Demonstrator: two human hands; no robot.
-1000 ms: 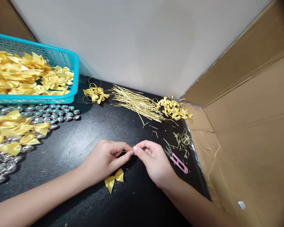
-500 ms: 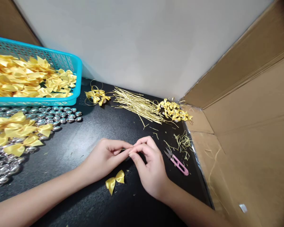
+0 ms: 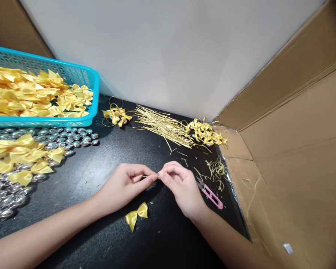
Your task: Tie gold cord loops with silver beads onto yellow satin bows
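My left hand (image 3: 131, 185) and my right hand (image 3: 182, 186) meet fingertip to fingertip over the black tabletop (image 3: 106, 239). Both pinch a thin gold cord (image 3: 144, 176), of which only a short piece shows by the left fingers; the rest is hidden in the fingertips. Below the hands lies a single yellow satin bow (image 3: 137, 215), touched by neither. Pink thread snips (image 3: 212, 196) rest beside my right hand, their blades partly behind it.
A turquoise basket (image 3: 93, 98) of yellow bows stands at the left. Silver beads (image 3: 72, 141) spread before it, some under bows (image 3: 25, 157). Gold cord lengths (image 3: 164, 126) lie by the wall between bow bundles (image 3: 116, 115) (image 3: 207, 132). Cord scraps (image 3: 217, 169) and cardboard are at right.
My right fingers have closed from a loose curve into a tighter pinch against the left fingertips. The bow and snips stay put on the table; the view shifts slightly.
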